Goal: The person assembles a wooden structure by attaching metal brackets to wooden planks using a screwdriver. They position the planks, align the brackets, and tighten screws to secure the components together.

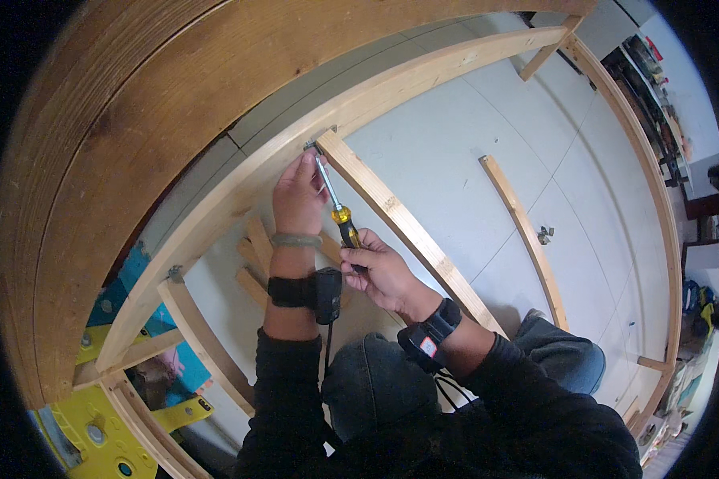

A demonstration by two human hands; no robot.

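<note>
My right hand [382, 273] is closed round the yellow-and-black handle of a screwdriver [344, 221]. The metal shaft points up and away, with its tip at a small metal bracket [311, 147] where a wooden slat [399, 215] meets the long wooden rail [240, 180]. My left hand [298, 194] is at that same joint, its fingers pinched together beside the screwdriver's tip. Whatever lies between those fingertips is hidden. Both wrists wear black straps with small devices, and a band circles the left wrist.
The wooden frame surrounds my legs, with another crosspiece [204, 339] at the left. A loose slat [523, 235] lies on the tiled floor beside some metal hardware [545, 235]. More short wood pieces [256, 247] lie behind my left arm. A yellow plastic object [96, 435] is at lower left.
</note>
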